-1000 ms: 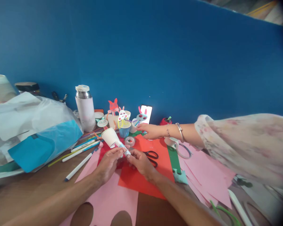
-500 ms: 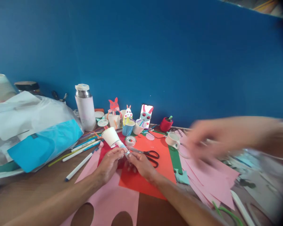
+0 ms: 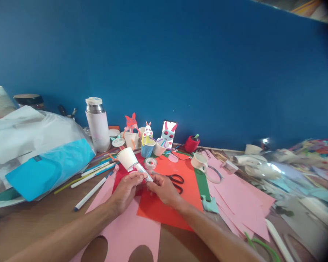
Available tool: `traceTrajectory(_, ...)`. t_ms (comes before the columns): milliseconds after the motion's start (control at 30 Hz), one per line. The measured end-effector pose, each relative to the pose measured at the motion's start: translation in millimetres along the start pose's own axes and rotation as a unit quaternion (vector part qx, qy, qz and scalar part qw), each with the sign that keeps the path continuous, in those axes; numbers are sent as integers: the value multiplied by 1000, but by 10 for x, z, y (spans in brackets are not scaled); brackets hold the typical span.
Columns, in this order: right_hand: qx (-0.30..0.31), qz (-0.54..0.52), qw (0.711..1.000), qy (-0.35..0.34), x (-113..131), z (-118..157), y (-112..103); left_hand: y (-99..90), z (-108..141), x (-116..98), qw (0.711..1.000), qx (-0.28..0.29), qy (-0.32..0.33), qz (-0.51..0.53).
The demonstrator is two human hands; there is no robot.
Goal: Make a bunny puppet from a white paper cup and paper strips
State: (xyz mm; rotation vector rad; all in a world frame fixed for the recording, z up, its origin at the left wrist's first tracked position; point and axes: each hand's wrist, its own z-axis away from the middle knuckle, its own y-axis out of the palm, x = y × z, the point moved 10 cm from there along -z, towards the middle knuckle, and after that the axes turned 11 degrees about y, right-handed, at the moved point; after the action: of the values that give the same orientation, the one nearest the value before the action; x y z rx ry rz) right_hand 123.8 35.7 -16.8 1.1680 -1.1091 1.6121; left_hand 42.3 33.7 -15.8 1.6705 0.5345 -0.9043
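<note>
I see the bare left hand (image 3: 127, 189) and bare right hand (image 3: 164, 188) close together, fingers curled and pinching, bare forearms (image 3: 79, 227) slanting inward.

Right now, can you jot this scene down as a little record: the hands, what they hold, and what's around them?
Left hand: fingers on a slim white tube
Right hand: fingers at the tube's near end
Beyond the tube: tilted white cup; contact unclear
Surface nearby: orange-red sheet, pink sheet with rounded cutouts
Tool: black-handled scissors, partly hidden by the right hand
Behind: blue cup with a rabbit figure
Backdrop: blue wall
</note>
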Motion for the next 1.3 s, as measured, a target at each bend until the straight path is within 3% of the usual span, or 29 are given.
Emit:
traceTrajectory(733, -43, 91, 994, -36, 154, 109, -93, -61, 6, 40, 1000, -17, -22, -14)
traceTrajectory(833, -96, 80, 991, -51, 214, 64, -333, -89, 3, 34, 999, -28, -15, -12)
traceTrajectory(967, -267, 30, 957, -107, 271, -39, -1076, -113, 11, 73, 999, -40, -29, -2)
traceTrajectory(1067, -318, -2, 943, -98, 125, -187, -1461, -105, 18, 97, 998, -37, -40, -8)
traceTrajectory(1300, -295, -33, 951, -87, -91, -341, -1476, -121, 16, 89, 999, -36, -33, -10)
